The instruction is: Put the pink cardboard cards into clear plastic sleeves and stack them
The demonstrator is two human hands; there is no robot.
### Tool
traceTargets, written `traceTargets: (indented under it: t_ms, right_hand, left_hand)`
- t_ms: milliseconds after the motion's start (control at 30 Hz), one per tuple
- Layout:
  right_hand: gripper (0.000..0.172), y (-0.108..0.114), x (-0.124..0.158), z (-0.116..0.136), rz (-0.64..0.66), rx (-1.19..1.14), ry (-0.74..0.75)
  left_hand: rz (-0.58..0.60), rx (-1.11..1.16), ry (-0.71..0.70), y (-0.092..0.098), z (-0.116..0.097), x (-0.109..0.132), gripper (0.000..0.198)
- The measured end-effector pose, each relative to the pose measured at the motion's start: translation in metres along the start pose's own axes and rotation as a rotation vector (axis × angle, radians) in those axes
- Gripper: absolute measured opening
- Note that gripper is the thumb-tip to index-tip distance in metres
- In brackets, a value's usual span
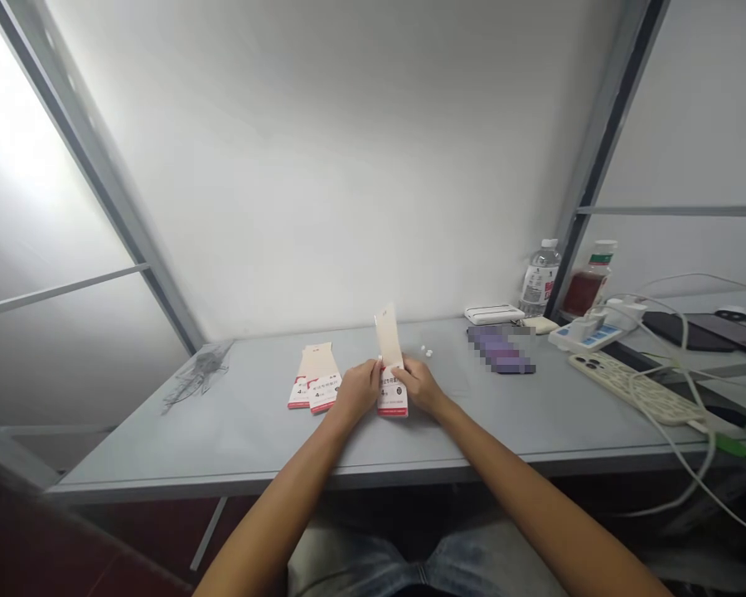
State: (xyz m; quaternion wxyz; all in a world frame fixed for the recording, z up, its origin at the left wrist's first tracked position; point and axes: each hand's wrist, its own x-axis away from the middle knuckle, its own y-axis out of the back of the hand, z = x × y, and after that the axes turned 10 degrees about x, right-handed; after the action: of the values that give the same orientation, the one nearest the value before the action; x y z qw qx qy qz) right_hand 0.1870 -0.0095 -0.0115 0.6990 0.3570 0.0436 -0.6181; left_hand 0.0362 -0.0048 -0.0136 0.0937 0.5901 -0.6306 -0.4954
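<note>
Both my hands meet at the middle of the grey table (224,439). My left hand (357,391) and my right hand (418,384) each pinch a side of a narrow beige paper packet (390,358) with a red and white printed lower end. The packet stands tilted up from the table between them. To the left of my left hand lie two more of the same packets (314,378), flat and overlapping. A few small white pieces (426,351) lie on the table just behind my right hand.
A crumpled clear plastic wrapper (197,375) lies at the far left. At the right are a white box (493,314), a water bottle (540,278), a red-filled bottle (589,282), a power strip (637,388) with white cables, and dark phones (690,332). A metal frame post (603,141) rises at the right.
</note>
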Motion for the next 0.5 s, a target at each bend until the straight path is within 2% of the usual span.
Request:
traceTargets:
  t_ms: [133,267,500]
  right_hand:
    - [0.016,-0.0004,-0.0001,0.0001,0.024,0.007,0.033]
    - [0.012,-0.0002,0.0002,0.0027,0.053,-0.018,0.030]
    - [0.014,0.0008,0.0021,0.0059,0.085,-0.011,0.051]
  left_hand:
    - [0.017,0.012,0.034,0.0005,0.0006,-0.0003,0.037]
    - [-0.014,0.017,0.050,0.0011,-0.0003,-0.0004,0.035]
    - [0.059,-0.071,0.032,0.0020,0.0017,-0.0001,0.028]
